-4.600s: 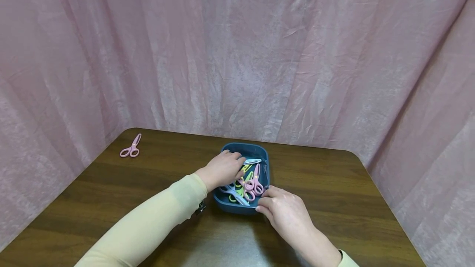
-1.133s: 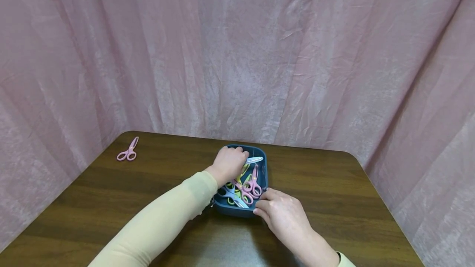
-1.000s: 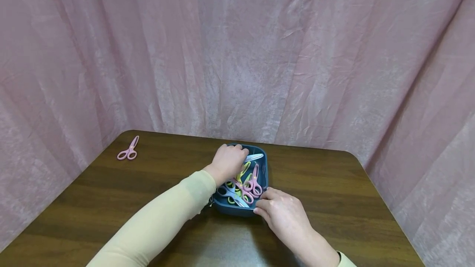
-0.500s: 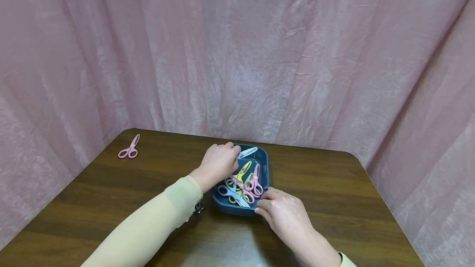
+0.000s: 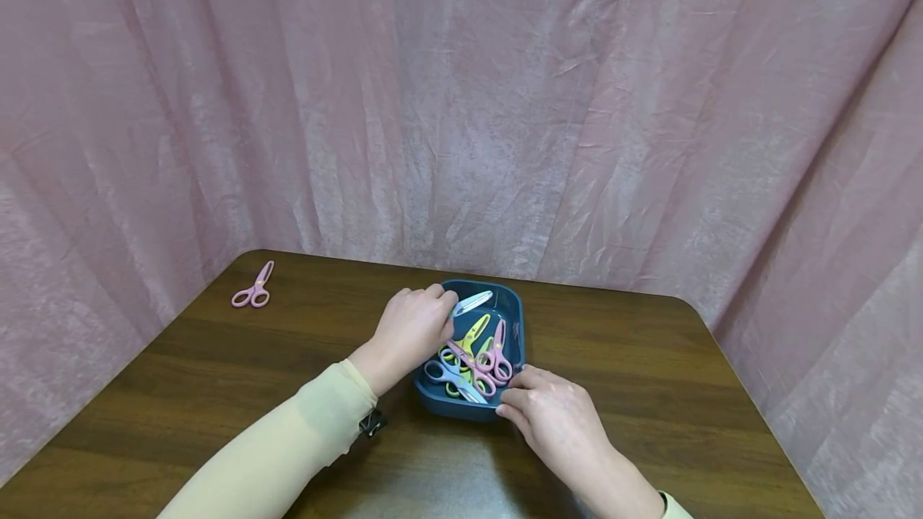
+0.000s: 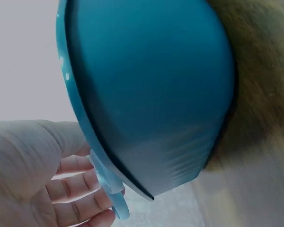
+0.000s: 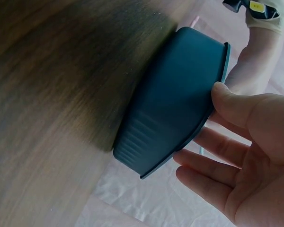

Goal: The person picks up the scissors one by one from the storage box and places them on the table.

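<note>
A dark blue plastic box (image 5: 461,409) stands on the table with several children's scissors inside. Over its left rim, my left hand (image 5: 407,331) holds light blue scissors by the handles. Their pale blades (image 5: 473,303) point across the box to the right. In the left wrist view, the light blue handle (image 6: 119,203) shows against the fingers. My right hand (image 5: 558,415) grips the box's near right corner, thumb outside at the rim in the right wrist view. Pink scissors (image 5: 496,359), yellow scissors (image 5: 474,333) and another blue pair (image 5: 456,379) lie in the box.
Pink scissors (image 5: 252,291) lie alone at the far left of the wooden table (image 5: 613,343). A pink curtain (image 5: 461,102) hangs behind the table's back edge. A small black device (image 5: 372,423) sits at my left wrist.
My left hand has drawn left from inside the box to its left rim, bringing the light blue scissors along. The right hand has stayed at the box's corner.
</note>
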Action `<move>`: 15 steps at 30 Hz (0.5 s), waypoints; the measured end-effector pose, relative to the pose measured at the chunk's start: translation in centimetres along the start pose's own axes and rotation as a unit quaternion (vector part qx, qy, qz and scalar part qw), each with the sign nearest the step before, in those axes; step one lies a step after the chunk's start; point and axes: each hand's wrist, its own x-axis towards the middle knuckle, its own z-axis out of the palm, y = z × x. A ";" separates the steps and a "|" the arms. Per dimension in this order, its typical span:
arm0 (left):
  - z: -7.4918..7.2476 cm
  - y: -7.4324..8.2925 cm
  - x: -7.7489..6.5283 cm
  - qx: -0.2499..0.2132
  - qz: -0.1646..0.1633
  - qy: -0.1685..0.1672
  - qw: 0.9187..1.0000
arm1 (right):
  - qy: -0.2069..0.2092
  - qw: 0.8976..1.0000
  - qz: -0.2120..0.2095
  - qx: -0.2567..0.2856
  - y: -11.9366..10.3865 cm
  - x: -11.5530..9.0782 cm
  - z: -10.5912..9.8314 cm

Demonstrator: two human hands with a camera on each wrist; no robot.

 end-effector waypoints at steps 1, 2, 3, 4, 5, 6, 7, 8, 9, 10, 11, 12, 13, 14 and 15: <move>-0.1 0.0 -0.1 0.000 0.003 0.005 1.000 | 0.001 1.000 -0.001 0.000 0.0 0.0 0.0; -0.2 0.1 -0.2 0.000 0.005 0.009 1.000 | 0.003 1.000 -0.002 -0.001 0.0 0.0 0.0; -0.3 0.1 -0.3 -0.001 0.007 0.011 1.000 | 0.004 1.000 -0.003 -0.001 0.0 0.0 0.0; -0.3 0.2 -0.4 -0.001 0.006 0.013 1.000 | 0.006 1.000 -0.004 -0.002 0.0 0.0 0.0; -0.4 0.2 -0.5 -0.001 0.005 0.015 1.000 | 0.007 1.000 -0.005 -0.002 0.0 -0.1 0.1; -0.4 0.2 -0.5 0.000 0.003 0.016 1.000 | 0.008 1.000 -0.006 -0.003 0.0 -0.1 0.1; -0.4 0.2 -0.5 0.001 0.001 0.017 1.000 | 0.009 1.000 -0.006 -0.004 0.0 -0.1 0.1; -0.5 0.2 -0.6 0.002 -0.002 0.018 1.000 | 0.010 1.000 -0.008 -0.005 0.0 -0.1 0.1; -0.5 0.2 -0.6 0.003 -0.004 0.020 1.000 | 0.011 1.000 -0.008 -0.005 0.1 -0.1 0.1; -0.5 0.2 -0.7 0.003 -0.006 0.022 1.000 | 0.012 1.000 -0.009 -0.006 0.1 -0.1 0.1; -0.6 0.3 -0.7 0.002 -0.008 0.024 1.000 | 0.012 1.000 -0.009 -0.006 0.1 -0.1 0.1; -0.6 0.3 -0.8 0.001 -0.009 0.025 1.000 | 0.013 1.000 -0.010 -0.006 0.1 -0.1 0.1; -0.7 0.3 -0.9 -0.001 -0.009 0.027 1.000 | 0.013 1.000 -0.010 -0.006 0.1 -0.1 0.1; -0.8 0.3 -1.0 -0.003 -0.009 0.027 1.000 | 0.013 1.000 -0.010 -0.006 0.1 -0.1 0.1; -0.8 0.3 -1.0 -0.005 -0.010 0.028 1.000 | 0.013 1.000 -0.010 -0.005 0.1 -0.1 0.2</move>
